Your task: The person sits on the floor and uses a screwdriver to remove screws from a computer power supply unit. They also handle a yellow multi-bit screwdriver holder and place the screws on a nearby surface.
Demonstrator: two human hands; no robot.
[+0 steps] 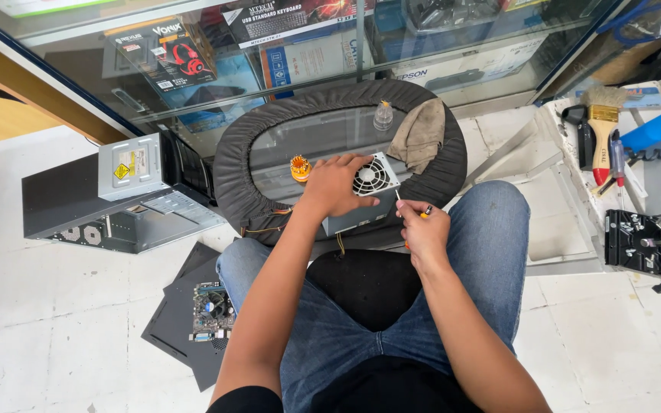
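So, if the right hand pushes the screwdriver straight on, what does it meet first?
The right hand points its screwdriver up-left at the grey power supply, probably its side near the fan; depth is unclear.

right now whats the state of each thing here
left hand: palm down, gripping the power supply
right hand: closed on the screwdriver
power supply: on the stool, fan side up
screwdriver: tip at the power supply's edge
stool: upright, dark cover around its rim
bottle: upright, capped
cloth: crumpled on the stool
pc case: on its side, open
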